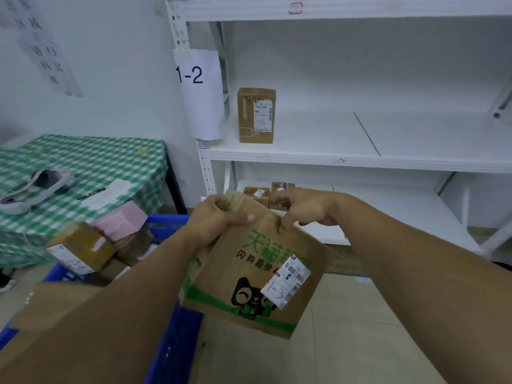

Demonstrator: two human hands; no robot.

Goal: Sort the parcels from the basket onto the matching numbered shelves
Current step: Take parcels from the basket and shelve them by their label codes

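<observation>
A brown paper bag parcel (pixel 249 275) with green print is held just to the right of the blue basket (pixel 177 336), and its top edge lies in both hands. The top left corner is gripped by the left hand (pixel 219 217), with the fingers curled round it and the thumb laid over the front. The top edge further right is pinched by the bent fingers of the right hand (pixel 307 209). A white label (pixel 288 281) marked "1-3" is stuck on the front of the bag. Inside the basket a brown box (pixel 80 250) and a pink box (pixel 122 220) are seen. Behind the basket to the right a white shelf unit (pixel 304 156) is placed, with a sign (pixel 198 92) reading "1-2" and one upright cardboard box (pixel 256 115) on it. Behind the basket to the left a table under a green checked cloth (pixel 97 159) is seen, with a grey handheld device (pixel 36 187) and a pen (pixel 91 193).
</observation>
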